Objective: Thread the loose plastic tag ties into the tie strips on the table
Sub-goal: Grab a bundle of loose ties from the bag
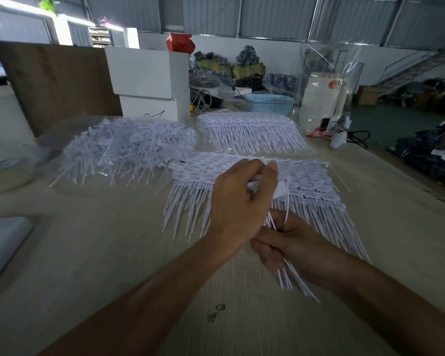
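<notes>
— Holding anything, those hands?
— Yes. The right hand (290, 242) is gripping a bundle of tag ties (288, 276) in a curled fist; the left hand (239, 201) is pinching one tie's head above it.
— And the strips?
— The near tie strip (306, 181) is lying mid-desk (113, 240), just beyond the hands; another strip (252, 132) and the loose pile (124, 147) are sitting toward the far edge.

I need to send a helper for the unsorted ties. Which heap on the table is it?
Find the stacked white boxes at the table's far side. Directly before them lies the loose tie heap on clear plastic. Unlike the two tie strips to its right, its ties are jumbled, not rowed.
</notes>
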`<state>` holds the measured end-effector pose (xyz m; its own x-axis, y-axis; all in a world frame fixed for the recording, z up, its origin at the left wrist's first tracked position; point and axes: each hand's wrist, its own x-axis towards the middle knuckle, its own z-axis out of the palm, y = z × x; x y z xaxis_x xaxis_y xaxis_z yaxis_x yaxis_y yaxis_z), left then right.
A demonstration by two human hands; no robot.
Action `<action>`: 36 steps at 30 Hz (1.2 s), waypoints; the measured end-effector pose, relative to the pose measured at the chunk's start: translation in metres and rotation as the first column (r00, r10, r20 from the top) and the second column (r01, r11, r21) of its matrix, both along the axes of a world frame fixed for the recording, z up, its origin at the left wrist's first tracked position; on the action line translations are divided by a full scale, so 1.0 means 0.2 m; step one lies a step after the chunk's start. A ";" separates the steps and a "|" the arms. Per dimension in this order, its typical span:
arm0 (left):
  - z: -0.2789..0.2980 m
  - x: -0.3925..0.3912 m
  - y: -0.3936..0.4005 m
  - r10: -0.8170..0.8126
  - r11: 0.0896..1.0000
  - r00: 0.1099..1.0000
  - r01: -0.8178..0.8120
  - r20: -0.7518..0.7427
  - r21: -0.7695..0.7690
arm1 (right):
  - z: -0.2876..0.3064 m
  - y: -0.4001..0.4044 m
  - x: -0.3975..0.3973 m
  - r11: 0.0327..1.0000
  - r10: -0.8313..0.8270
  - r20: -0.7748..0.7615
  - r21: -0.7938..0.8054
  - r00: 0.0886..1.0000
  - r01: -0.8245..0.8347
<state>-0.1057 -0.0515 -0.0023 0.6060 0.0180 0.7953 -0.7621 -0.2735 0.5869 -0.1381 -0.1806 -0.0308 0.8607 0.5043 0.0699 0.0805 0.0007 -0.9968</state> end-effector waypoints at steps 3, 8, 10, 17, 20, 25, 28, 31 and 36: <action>0.00 0.00 -0.01 -0.115 0.977 0.993 0.116 -0.017 0.179 | 0.00 0.00 -0.03 0.992 0.001 -0.036 -0.122 0.999 -0.005; -0.02 0.01 -0.02 -0.175 0.964 0.981 0.188 -0.083 0.191 | 0.02 0.00 -0.05 0.987 -0.011 -0.164 -0.159 0.986 -0.015; -0.02 0.02 -0.01 -0.159 0.963 0.985 0.169 -0.063 0.208 | 0.02 0.01 -0.05 0.985 -0.013 -0.165 -0.173 0.986 -0.016; -0.02 0.09 0.04 -0.021 0.998 0.981 0.010 -0.192 -0.058 | 0.06 0.03 -0.06 0.999 -0.029 -0.072 -0.042 0.997 0.026; -0.01 0.15 0.13 0.026 0.969 0.968 -0.086 -0.249 -0.230 | 0.05 0.02 -0.06 0.990 -0.050 0.017 -0.129 0.999 0.052; -0.04 0.20 0.20 0.111 0.971 0.959 -0.160 -0.261 -0.177 | 0.02 0.02 -0.04 0.916 -0.146 0.314 -0.316 0.938 0.248; -0.04 0.23 0.19 0.061 0.987 0.952 -0.103 -0.299 -0.126 | 0.00 0.01 -0.02 0.892 -0.212 0.405 -0.291 0.890 0.345; -0.04 0.25 0.24 -0.044 0.999 0.950 0.038 -0.310 -0.025 | -0.01 -0.01 0.00 0.826 -0.194 0.565 -0.347 0.802 0.444; 0.00 0.34 0.46 -0.121 0.968 0.923 0.191 -0.366 0.163 | -0.02 -0.04 0.04 0.794 -0.182 0.595 -0.382 0.783 0.474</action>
<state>-0.0373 0.0396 -0.0019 0.8288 -0.2307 0.5098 -0.5591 -0.3020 0.7722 -0.1296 -0.1880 -0.0355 0.8850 0.2845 0.3687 0.4646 -0.5929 -0.6577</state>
